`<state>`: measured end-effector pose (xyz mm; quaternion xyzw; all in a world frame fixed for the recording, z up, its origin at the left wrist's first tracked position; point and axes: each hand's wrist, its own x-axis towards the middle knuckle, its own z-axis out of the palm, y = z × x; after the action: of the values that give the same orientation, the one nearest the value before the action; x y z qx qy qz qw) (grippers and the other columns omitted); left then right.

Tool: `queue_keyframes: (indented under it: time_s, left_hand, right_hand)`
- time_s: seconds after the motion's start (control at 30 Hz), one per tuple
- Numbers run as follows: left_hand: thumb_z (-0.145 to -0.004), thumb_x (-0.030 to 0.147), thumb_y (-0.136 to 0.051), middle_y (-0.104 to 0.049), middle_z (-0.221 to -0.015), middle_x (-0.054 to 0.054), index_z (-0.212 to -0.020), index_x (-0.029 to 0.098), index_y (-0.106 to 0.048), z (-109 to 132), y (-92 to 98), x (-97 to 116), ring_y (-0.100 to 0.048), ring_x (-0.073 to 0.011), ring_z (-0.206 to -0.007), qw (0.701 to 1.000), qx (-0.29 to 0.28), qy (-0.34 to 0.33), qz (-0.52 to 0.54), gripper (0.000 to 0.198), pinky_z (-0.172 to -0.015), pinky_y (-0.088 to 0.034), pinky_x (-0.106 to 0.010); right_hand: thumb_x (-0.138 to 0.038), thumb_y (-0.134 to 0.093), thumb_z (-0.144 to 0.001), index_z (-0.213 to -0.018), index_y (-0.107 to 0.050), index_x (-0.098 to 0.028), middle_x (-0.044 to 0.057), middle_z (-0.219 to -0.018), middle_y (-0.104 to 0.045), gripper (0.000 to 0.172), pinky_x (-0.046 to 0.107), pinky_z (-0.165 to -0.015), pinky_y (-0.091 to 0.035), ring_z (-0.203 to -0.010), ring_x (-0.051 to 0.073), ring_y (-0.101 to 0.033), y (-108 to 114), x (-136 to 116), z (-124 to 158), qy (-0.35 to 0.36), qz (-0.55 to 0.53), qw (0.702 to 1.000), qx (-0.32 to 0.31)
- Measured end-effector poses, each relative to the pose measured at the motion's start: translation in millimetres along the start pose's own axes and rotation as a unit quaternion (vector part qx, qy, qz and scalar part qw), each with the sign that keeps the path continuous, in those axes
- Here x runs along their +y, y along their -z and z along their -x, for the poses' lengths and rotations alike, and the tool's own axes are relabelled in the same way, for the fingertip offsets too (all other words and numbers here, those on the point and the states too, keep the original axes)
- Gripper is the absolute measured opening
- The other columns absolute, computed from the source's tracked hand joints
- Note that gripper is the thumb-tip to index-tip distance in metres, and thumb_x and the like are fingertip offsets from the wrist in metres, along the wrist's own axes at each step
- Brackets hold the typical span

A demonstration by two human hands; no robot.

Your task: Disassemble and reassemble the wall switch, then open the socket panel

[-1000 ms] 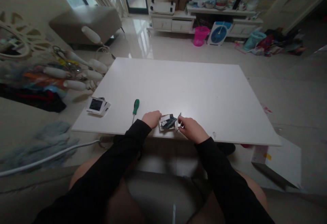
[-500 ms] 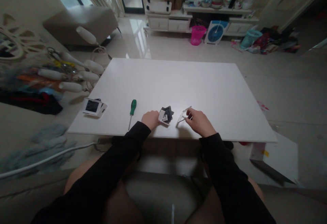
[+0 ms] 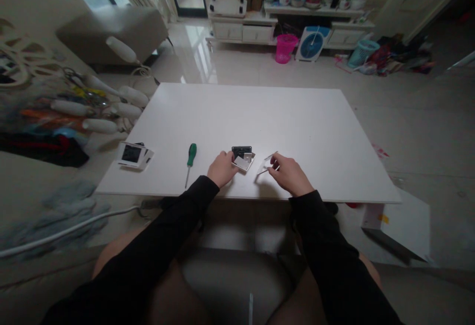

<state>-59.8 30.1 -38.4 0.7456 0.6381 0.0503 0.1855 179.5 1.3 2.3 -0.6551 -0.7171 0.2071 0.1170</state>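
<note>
A small white box (image 3: 244, 162) sits near the front edge of the white table (image 3: 237, 112), just ahead of the person and between the two hands. Its top is uncovered; a white piece and other small bits lie inside, and a dark part (image 3: 242, 150) with pale dots at its corners shows at the far side (whether it rests in the box or just behind it, I cannot tell).

The left hand (image 3: 222, 167) has its fingers bent closely around the box's left edge and appears to hold it. The right hand (image 3: 290, 172), thumb and fingertips brought together, pinches a thin white frame (image 3: 264, 164) tilted up beside the box, clear of it.

As for progress, I judge the frame and box to be fully separated, while the bits inside look loose and unsorted. Frame and box are not joined, and I cannot make out any fastening.

Farther left, a green-handled screwdriver (image 3: 191, 157) lies in neither hand. Beyond it, near the table's left edge, a stack of white frames with a dark panel (image 3: 135, 156) rests untouched.
</note>
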Motion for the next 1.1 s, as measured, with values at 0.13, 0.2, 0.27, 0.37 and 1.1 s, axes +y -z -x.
queue_keyframes:
  time_s: [0.13,0.2,0.27,0.37,1.1]
  left_hand:
    - [-0.089,0.023,-0.067,-0.067,-0.126,-0.016,-0.13,0.014,-0.062,-5.1,-3.2,-13.0,-0.069,-0.028,-0.115,0.997,-0.079,-0.021,0.002,0.042,-0.1,-0.053,-0.035]
    - [-0.09,0.023,-0.066,-0.067,-0.128,-0.016,-0.13,0.014,-0.06,-3.9,-6.1,-13.5,-0.069,-0.0282,-0.118,0.996,-0.089,-0.028,-0.006,0.041,-0.101,-0.053,-0.036]
    - [-0.091,0.023,-0.064,-0.067,-0.131,-0.015,-0.129,0.015,-0.06,-1.7,-7.5,-11.7,-0.069,-0.0282,-0.118,0.995,-0.088,-0.028,-0.02,0.04,-0.101,-0.054,-0.035]
    - [-0.091,0.024,-0.063,-0.068,-0.13,-0.014,-0.129,0.016,-0.06,2.6,-6.9,-7.4,-0.07,-0.0275,-0.117,0.994,-0.095,-0.038,-0.032,0.038,-0.1,-0.054,-0.036]
    - [-0.093,0.018,-0.054,-0.066,-0.129,-0.018,-0.124,0.015,-0.06,41.0,-4.7,21.7,-0.07,-0.0301,-0.114,0.978,-0.164,-0.106,-0.078,0.032,-0.09,-0.059,-0.039]
  right_hand:
    - [-0.024,-0.063,-0.093,-0.101,-0.065,-0.022,0.007,-0.094,-0.078,0.008,0.031,-0.072,-0.038,-0.084,0.023,-0.067,-0.3,4.1,-0.3,-0.005,0.018,1.0,-0.01]
    - [-0.024,-0.064,-0.092,-0.101,-0.065,-0.022,0.007,-0.096,-0.078,0.009,0.031,-0.071,-0.038,-0.084,0.023,-0.067,0.2,7.9,-1.3,-0.014,0.026,0.999,-0.017]
    - [-0.023,-0.064,-0.091,-0.102,-0.066,-0.022,0.007,-0.098,-0.079,0.011,0.031,-0.071,-0.038,-0.084,0.022,-0.067,1.2,12.9,-2.6,-0.023,0.035,0.999,-0.023]
    - [-0.023,-0.064,-0.091,-0.103,-0.067,-0.023,0.008,-0.1,-0.078,0.012,0.031,-0.071,-0.039,-0.086,0.023,-0.067,2.6,23.6,-4.3,-0.036,0.058,0.997,-0.031]
    - [-0.021,-0.058,-0.094,-0.113,-0.07,-0.018,0.012,-0.118,-0.075,0.023,0.029,-0.079,-0.046,-0.095,0.022,-0.069,-19.0,91.8,-3.3,-0.083,0.105,0.985,-0.108]
